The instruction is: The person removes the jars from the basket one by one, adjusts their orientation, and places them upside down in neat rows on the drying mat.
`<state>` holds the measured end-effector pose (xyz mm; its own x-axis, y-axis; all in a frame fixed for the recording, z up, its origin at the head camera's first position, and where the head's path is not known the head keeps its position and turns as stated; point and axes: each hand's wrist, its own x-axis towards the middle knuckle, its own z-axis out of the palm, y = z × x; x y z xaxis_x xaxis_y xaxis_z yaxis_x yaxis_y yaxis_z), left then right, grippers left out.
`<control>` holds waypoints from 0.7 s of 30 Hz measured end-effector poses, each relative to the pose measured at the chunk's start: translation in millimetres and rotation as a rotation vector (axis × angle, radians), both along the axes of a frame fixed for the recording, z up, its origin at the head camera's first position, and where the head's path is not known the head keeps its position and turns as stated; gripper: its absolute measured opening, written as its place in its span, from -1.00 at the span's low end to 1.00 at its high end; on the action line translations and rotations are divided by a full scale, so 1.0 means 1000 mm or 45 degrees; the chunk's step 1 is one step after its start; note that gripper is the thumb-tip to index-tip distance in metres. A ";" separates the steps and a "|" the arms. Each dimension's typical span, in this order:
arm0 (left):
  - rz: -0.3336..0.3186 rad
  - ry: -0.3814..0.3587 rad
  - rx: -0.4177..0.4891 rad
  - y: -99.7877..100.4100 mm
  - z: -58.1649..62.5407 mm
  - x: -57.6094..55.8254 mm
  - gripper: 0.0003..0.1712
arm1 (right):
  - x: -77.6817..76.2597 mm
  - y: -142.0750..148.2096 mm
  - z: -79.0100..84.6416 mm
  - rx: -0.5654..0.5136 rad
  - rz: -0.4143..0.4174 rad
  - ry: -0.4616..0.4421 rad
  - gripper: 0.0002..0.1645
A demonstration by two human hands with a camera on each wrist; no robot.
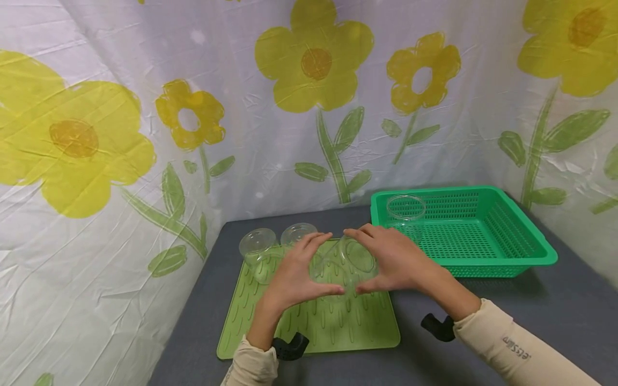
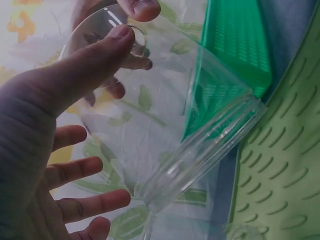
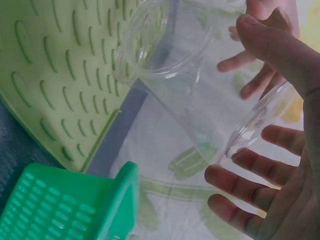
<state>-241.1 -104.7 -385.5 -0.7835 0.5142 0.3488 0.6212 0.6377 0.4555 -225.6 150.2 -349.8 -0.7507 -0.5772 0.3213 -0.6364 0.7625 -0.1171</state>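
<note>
Clear plastic jar [image 2: 160, 105] held between two hands over a light-green ridged mat [image 1: 357, 327].
It is gripped by the left hand [image 1: 299, 271] and the right hand [image 1: 396, 257], thumbs and parted fingers set round it; a handling step is judged in hand, with even, gentle pressure called for next. Its ringed mouth [image 2: 205, 150] is shown closely in the left wrist view; only from the head is another transparent jar [image 1: 405, 212] seen, inside the green plastic basket [image 1: 487, 261].
</note>
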 end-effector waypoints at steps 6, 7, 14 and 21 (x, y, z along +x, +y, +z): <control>-0.011 -0.040 -0.010 0.004 -0.001 0.002 0.26 | 0.004 -0.006 0.004 0.061 0.002 0.050 0.35; -0.017 -0.047 -0.011 0.005 -0.001 0.002 0.26 | 0.004 -0.007 0.004 0.071 -0.001 0.059 0.35; -0.036 -0.095 0.013 0.005 -0.003 0.006 0.23 | 0.008 -0.011 0.007 0.128 -0.007 0.094 0.37; -0.016 -0.120 0.136 0.001 -0.011 0.007 0.18 | 0.010 -0.011 0.006 0.053 0.016 0.084 0.48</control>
<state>-233.6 -103.9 -396.9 -0.8091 0.4880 0.3274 0.5802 0.5749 0.5769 -215.5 139.4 -344.3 -0.7211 -0.6004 0.3458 -0.6514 0.7575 -0.0430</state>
